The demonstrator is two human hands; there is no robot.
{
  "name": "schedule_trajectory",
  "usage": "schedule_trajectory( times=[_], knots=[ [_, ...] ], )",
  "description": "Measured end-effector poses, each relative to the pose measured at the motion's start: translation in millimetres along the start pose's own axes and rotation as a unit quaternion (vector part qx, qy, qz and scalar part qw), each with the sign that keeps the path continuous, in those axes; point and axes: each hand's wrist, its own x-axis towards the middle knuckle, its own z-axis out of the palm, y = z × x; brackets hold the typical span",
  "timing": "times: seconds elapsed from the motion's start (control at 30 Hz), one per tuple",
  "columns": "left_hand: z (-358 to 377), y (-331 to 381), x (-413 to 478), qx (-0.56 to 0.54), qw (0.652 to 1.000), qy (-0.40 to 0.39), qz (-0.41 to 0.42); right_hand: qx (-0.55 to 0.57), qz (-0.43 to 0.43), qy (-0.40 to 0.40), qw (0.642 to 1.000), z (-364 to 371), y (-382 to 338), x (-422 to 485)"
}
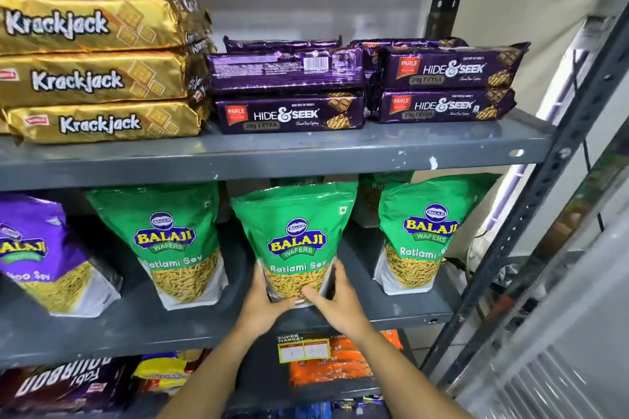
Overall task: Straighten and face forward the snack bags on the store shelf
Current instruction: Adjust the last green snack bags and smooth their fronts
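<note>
A green Balaji Ratlami Sev bag (295, 235) stands upright in the middle of the grey middle shelf (136, 326), label facing me. My left hand (263, 306) grips its lower left corner and my right hand (337, 303) grips its lower right corner, thumbs across the front. A second green bag (170, 241) stands to its left, tilted slightly. A third green bag (420, 231) stands to the right, turned a little rightward. A purple Balaji bag (44, 248) leans at the far left. More green bags (371, 194) show behind.
The upper shelf (306, 153) carries stacked gold Krackjack packs (95, 78) and purple Hide & Seek packs (442, 85). Below are orange packets (333, 364), a yellow price tag (303, 349) and dark packs (61, 384). A perforated metal upright (531, 214) bounds the right side.
</note>
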Motion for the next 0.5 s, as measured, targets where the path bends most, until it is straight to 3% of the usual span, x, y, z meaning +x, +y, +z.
schedule_trajectory(
  times=[0.4, 0.5],
  knots=[
    [20, -8, 8, 0.027, 1.0, -0.009, 0.008, 0.012, -0.017, 0.033, 0.999, -10, 8, 2],
    [6, -14, -13, 0.088, 0.996, 0.015, -0.005, 0.076, -0.027, 0.175, 0.981, 9, 23, -24]
  ],
)
